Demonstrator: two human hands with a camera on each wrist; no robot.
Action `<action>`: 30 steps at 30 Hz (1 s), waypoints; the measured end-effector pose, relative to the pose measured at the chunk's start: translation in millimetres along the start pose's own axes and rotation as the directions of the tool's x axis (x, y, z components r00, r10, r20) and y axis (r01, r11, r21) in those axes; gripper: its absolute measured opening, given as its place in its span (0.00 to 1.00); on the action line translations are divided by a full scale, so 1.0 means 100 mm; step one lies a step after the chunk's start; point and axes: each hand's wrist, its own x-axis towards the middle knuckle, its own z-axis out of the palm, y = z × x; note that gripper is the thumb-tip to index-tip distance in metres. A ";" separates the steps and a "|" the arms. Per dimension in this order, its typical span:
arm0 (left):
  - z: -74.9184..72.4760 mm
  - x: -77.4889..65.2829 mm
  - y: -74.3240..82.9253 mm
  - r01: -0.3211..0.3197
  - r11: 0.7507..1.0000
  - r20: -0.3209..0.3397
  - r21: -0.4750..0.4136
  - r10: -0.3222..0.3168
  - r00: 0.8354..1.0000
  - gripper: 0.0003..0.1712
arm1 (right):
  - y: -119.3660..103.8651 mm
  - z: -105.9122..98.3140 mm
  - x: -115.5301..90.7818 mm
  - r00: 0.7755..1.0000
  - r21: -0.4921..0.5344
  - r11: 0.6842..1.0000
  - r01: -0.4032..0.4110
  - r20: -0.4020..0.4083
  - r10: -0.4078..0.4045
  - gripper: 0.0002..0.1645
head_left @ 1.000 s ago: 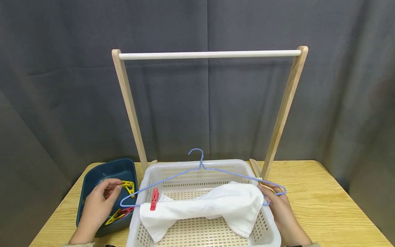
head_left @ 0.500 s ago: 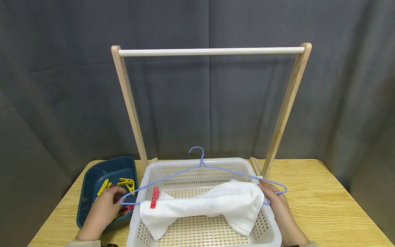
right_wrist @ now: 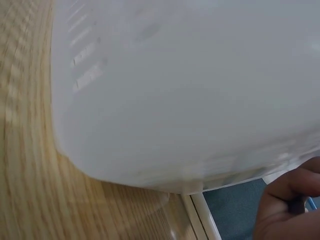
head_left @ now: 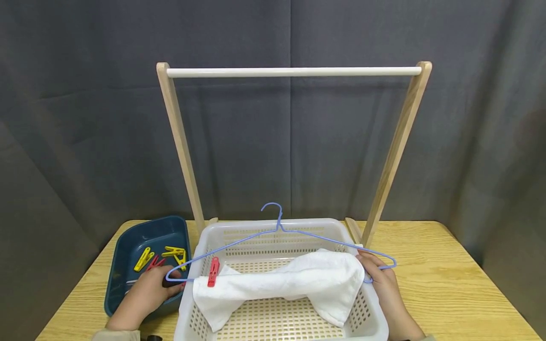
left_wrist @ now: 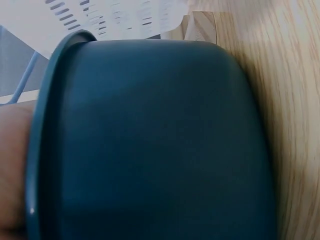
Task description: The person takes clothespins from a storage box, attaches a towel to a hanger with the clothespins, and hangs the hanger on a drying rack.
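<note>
A white towel (head_left: 273,284) lies folded over the lower bar of a blue wire hanger (head_left: 230,246), which rests across the white basket (head_left: 194,322). One red clothespin (head_left: 213,272) clips the towel near its left end. At the right end, my right hand (head_left: 386,291) grips the hanger and the towel's edge. My left hand (head_left: 149,291) is inside the dark blue bin (head_left: 112,270), its fingers around a red clothespin mostly hidden beneath them; whether they pinch it is unclear. Yellow clothespins (head_left: 144,259) and another red clothespin (head_left: 156,263) lie beyond the hand.
Behind the basket stands a wooden rack (head_left: 392,156) with a white rail (head_left: 294,72) across its top. Wooden tabletop (head_left: 443,274) extends to the right. The bin's outer wall (left_wrist: 150,140) fills most of the left wrist view. A grey curtain (head_left: 290,142) hangs behind.
My left hand has left the yellow clothespins and moved right and nearer within the bin, under the hanger's left end. The right hand keeps its grip; hanger and towel stay put.
</note>
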 end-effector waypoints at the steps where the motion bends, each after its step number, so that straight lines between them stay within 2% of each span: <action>1: 0.00 0.00 0.00 0.009 1.000 0.009 0.004 -0.009 1.000 0.08 | 0.00 0.00 0.00 1.000 0.001 1.000 0.000 -0.001 0.000 0.08; 5: 0.00 0.01 0.00 0.049 0.999 0.046 0.008 -0.049 0.998 0.08 | 0.01 0.01 -0.01 1.000 0.004 1.000 0.007 -0.004 -0.007 0.08; 16: -0.05 -0.03 0.00 0.079 0.994 0.098 0.072 -0.086 0.991 0.08 | 0.03 0.03 0.01 1.000 0.012 0.999 0.031 -0.002 -0.031 0.10; 30: -0.04 -0.03 0.03 0.050 0.995 0.081 0.089 -0.057 0.995 0.11 | 0.02 0.03 0.02 0.999 0.003 0.999 0.046 0.000 -0.046 0.09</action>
